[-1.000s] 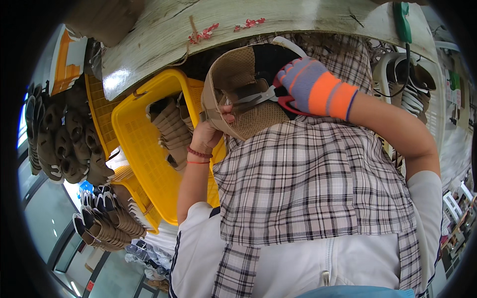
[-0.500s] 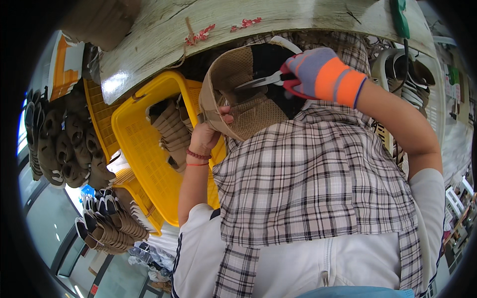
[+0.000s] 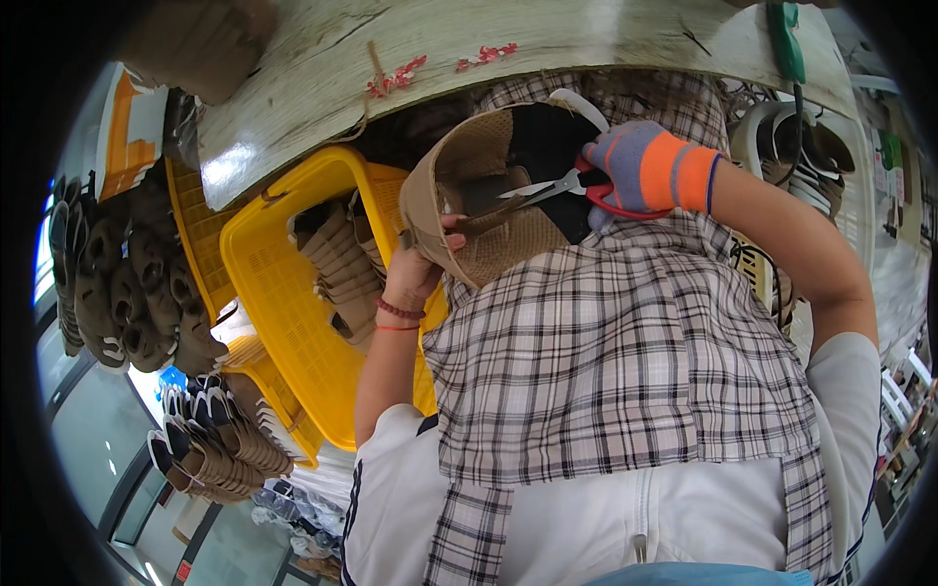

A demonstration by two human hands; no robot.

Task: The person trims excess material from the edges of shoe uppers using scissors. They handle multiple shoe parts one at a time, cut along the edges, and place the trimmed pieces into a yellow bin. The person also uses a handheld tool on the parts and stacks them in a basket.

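Note:
A brown mesh shoe upper [image 3: 523, 242] with black lining and a white edge is spread open above my lap. My left hand [image 3: 418, 269] grips its left side, the thumb outside and fingertips showing inside. In my right hand [image 3: 640, 171], which wears a grey-and-orange glove, is a pair of red-handled scissors [image 3: 554, 187]. The scissor blades are slightly apart and point left into the hollow of the upper. Part of the glove's grip on the handles is hidden.
A pale wood-grain table [image 3: 322, 88] runs across the far side, with a green-handled tool [image 3: 788, 44] at its edge. On my left stands a yellow basket [image 3: 283, 337] holding stacked brown uppers. More stacked uppers [image 3: 205, 439] lie beyond it. A pale basket [image 3: 772, 127] with shoe parts is at right.
The shoe upper and both hands have shifted slightly right and nearer to me. The scissors have turned, their blades now parted, and have drawn a little to the right.

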